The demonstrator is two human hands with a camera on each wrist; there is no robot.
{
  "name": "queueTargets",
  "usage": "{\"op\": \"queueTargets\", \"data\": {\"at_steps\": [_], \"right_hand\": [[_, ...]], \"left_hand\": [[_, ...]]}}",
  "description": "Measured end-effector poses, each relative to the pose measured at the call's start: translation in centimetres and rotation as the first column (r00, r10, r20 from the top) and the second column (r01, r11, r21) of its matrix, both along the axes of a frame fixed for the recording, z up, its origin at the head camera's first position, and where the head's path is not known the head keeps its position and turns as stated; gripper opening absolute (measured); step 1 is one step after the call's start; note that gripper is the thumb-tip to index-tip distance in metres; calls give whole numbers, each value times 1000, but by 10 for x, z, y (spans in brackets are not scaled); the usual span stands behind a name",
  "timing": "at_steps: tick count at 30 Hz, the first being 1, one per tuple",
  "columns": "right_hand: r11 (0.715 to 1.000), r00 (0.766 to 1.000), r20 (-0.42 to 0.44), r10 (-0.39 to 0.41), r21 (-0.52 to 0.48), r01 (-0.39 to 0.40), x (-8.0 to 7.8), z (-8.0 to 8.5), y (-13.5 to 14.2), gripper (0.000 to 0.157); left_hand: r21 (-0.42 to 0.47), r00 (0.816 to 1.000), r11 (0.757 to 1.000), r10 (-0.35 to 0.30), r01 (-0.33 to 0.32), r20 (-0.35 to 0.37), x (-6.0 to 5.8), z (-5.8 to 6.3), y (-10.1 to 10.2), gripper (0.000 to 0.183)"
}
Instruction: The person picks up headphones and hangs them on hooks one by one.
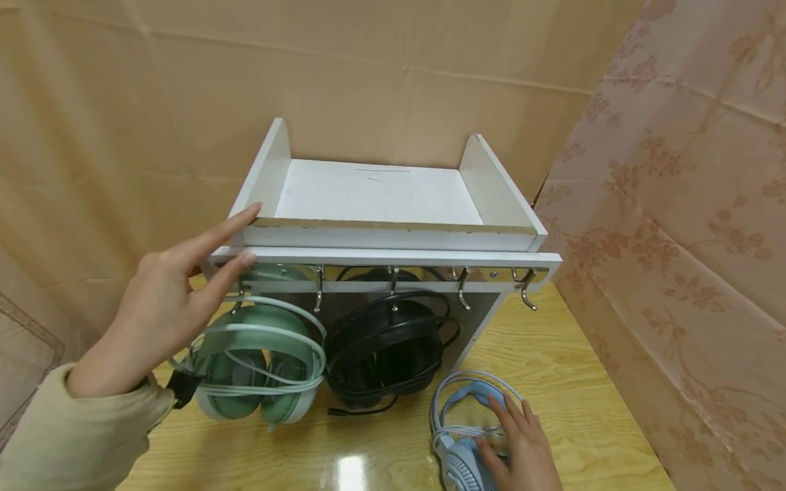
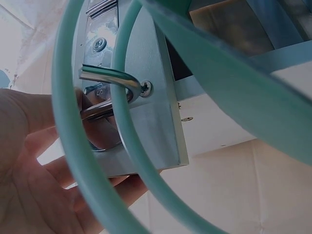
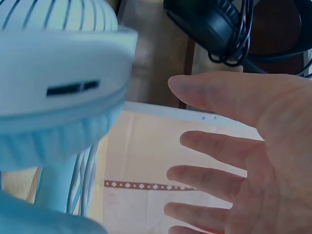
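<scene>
At the left end of a white hook rack [image 1: 381,258], my left hand [image 1: 159,293] grips the board between thumb and fingers. In the left wrist view, fingers reach behind the board's end beside a metal hook [image 2: 105,75]. Green headphones [image 1: 270,341] with looped pale cable hang from the leftmost hook, just under that hand. A black headset [image 1: 383,348] hangs near the middle hook. On the table lies a light blue headset [image 1: 463,464] with its cable bundled. My right hand [image 1: 522,443] is over its right side, fingers spread and apart from its ear cup [image 3: 63,78] in the right wrist view.
An open white shelf tray [image 1: 381,194] with raised side walls tops the rack. Two hooks [image 1: 528,290] at the right carry nothing. The wooden table [image 1: 540,368] runs up to a floral pink cloth [image 1: 688,273] on the right. Beige cloth [image 1: 393,82] hangs behind.
</scene>
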State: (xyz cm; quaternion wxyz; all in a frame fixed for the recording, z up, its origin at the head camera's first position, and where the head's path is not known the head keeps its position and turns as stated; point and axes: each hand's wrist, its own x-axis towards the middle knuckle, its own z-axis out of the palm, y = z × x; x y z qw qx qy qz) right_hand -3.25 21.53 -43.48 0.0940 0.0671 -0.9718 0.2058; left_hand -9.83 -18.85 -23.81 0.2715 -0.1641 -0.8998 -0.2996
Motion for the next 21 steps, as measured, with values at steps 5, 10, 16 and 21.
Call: {"op": "queueTargets", "data": {"at_steps": [5, 10, 16, 21], "right_hand": [[998, 981, 181, -67, 2, 67, 0, 2, 8, 63], [995, 969, 227, -98, 22, 96, 1, -1, 15, 62], [990, 965, 225, -135, 81, 119, 3, -8, 22, 67], [974, 908, 355, -225, 84, 208, 2, -12, 26, 77]], "left_hand": [[2, 1000, 1000, 2, -2, 2, 0, 0, 0, 55], [-2, 1000, 1000, 7, -7, -4, 0, -1, 0, 55], [0, 1000, 1000, 6, -6, -25, -1, -2, 0, 56], [-1, 1000, 1000, 8, -8, -23, -1, -2, 0, 56]]}}
